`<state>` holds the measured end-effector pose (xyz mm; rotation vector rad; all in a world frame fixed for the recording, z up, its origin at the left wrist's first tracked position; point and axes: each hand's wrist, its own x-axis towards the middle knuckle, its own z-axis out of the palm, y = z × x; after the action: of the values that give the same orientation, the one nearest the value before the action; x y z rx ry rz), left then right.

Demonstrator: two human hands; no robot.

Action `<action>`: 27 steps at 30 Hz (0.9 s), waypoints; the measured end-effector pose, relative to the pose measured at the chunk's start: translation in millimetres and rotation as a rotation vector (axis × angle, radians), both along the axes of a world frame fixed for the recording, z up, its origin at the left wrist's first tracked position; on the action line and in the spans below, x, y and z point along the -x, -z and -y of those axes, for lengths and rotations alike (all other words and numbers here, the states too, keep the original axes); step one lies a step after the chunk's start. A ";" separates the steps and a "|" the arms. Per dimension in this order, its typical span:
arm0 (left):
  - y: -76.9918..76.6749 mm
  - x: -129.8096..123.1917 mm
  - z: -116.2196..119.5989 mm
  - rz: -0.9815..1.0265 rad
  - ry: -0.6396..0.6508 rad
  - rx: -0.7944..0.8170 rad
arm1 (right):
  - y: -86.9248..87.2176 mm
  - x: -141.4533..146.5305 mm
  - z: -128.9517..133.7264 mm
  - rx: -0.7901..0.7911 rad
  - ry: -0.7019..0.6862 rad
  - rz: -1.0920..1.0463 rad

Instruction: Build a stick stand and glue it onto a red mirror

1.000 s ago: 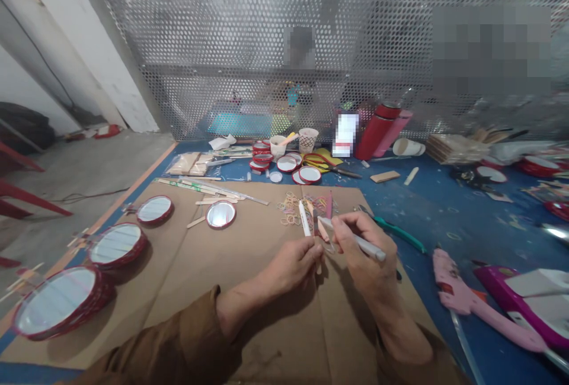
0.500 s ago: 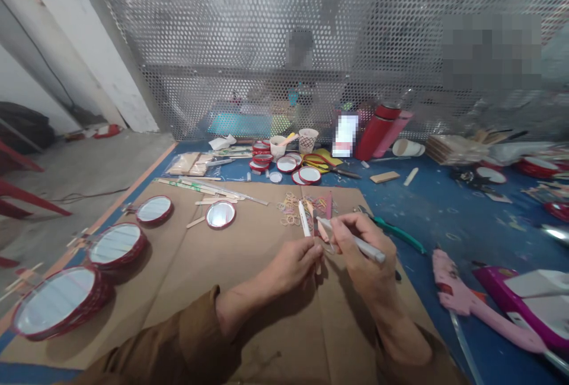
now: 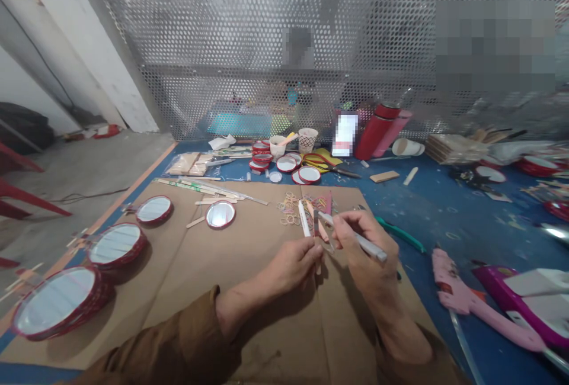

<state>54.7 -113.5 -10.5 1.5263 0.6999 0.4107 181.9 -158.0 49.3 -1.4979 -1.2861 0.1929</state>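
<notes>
My left hand [image 3: 296, 260] pinches a narrow flat stick, likely a craft stick, upright; its upper part [image 3: 316, 223] looks dark grey. My right hand [image 3: 367, 246] grips a light grey marker pen [image 3: 370, 247] like a writing tool, its tip end pointing left, close beside the dark part of the stick. Whether they touch I cannot tell. Behind the hands lie a white marker [image 3: 304, 219], a pinkish marker [image 3: 329, 202] and many coloured rubber bands [image 3: 290, 210] on a cardboard sheet [image 3: 186, 302].
Three red-rimmed drum-like rounds [image 3: 56, 302] line the left side, with a smaller round [image 3: 220, 215] inward. Right are teal-handled pliers [image 3: 402, 234] and a pink glue gun [image 3: 448, 281]. Paper cups [image 3: 307, 140], a phone [image 3: 345, 135] and a red bottle [image 3: 377, 130] stand at the back.
My right hand has shifted slightly right with the grey marker, its tip drawing a little away from the stick. My left hand stays in place.
</notes>
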 end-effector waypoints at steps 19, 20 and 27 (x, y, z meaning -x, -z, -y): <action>3.7 -0.2 0.0 0.018 0.001 0.023 | 0.3 -0.9 -0.1 -0.002 -0.010 0.016; 4.2 -0.2 0.1 0.021 -0.001 0.024 | 0.2 -0.9 0.1 -0.002 -0.008 0.017; 2.0 -0.2 -0.2 0.012 -0.007 0.000 | -1.2 -0.3 1.4 -0.001 -0.009 0.018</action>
<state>54.9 -113.3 -12.4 1.5207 0.6959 0.4244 182.3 -159.5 50.5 -1.4959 -1.3074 0.1851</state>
